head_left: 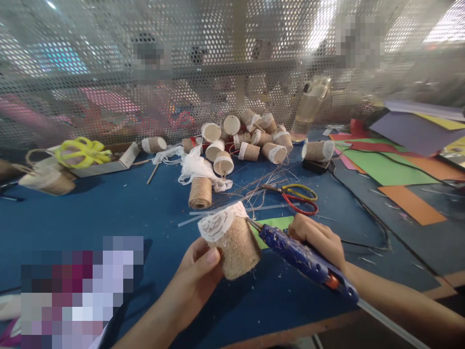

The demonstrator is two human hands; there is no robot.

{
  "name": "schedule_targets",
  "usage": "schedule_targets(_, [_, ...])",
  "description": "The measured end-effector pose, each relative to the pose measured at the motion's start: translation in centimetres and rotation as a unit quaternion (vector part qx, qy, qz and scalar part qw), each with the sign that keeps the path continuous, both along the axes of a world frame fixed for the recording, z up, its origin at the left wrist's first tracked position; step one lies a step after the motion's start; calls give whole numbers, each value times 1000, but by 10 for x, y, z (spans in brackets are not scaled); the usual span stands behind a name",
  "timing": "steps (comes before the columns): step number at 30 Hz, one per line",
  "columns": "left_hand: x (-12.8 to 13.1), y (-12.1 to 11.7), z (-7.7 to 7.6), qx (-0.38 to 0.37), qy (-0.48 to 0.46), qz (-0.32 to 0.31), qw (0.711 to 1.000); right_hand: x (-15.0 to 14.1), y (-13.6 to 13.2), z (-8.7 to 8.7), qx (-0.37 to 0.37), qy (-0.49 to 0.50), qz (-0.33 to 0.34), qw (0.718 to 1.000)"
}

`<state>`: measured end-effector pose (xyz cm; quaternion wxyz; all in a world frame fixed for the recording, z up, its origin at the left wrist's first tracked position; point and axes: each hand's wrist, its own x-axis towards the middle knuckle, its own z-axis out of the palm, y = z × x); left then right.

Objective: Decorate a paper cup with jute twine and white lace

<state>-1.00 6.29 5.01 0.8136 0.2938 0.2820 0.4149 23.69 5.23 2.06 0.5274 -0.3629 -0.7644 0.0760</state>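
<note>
Tilted in my left hand [201, 266] is a twine-wrapped cup [240, 247] with a strip of white lace [220, 225] around part of its rim. My fingers close on the cup's left side. My right hand [321, 237] grips a blue hot glue gun [298, 254], whose metal nozzle meets the cup near the upper right edge of the lace. A clear glue stick [388, 320] sticks out of the gun's rear. Behind the cup stand a twine spool [200, 193] and a heap of white lace [198, 167]. Scissors [300, 198] with red and yellow handles lie behind the gun.
Several finished-looking twine cups [249, 151] are piled at the back. A bottle [310, 109] stands by the perforated metal screen [236, 63]. Coloured paper [388, 162] and a black cable [366, 211] lie on the right. A cardboard tray [105, 167] holds yellow-green scissors [83, 152] at left.
</note>
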Motion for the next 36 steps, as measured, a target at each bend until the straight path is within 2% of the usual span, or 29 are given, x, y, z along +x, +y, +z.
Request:
schedule_targets(5, [0, -1, -2, -11, 8, 9, 1000, 1, -2, 1, -3, -5, -5, 1000])
schedule_targets(13, [1, -2, 3, -12, 18, 23, 1000, 0, -2, 0, 1, -18, -19, 1000])
schedule_targets(22, [2, 0, 5, -16, -27, 11, 999, 4, 0, -1, 20, -6, 0, 1000])
schedule_targets(27, [-1, 0, 3, -12, -20, -5, 1000, 6, -2, -1, 3, -14, 17, 1000])
schedule_targets(36, [0, 0, 6, -16, -19, -8, 1000, 4, -2, 0, 22, -10, 22, 999])
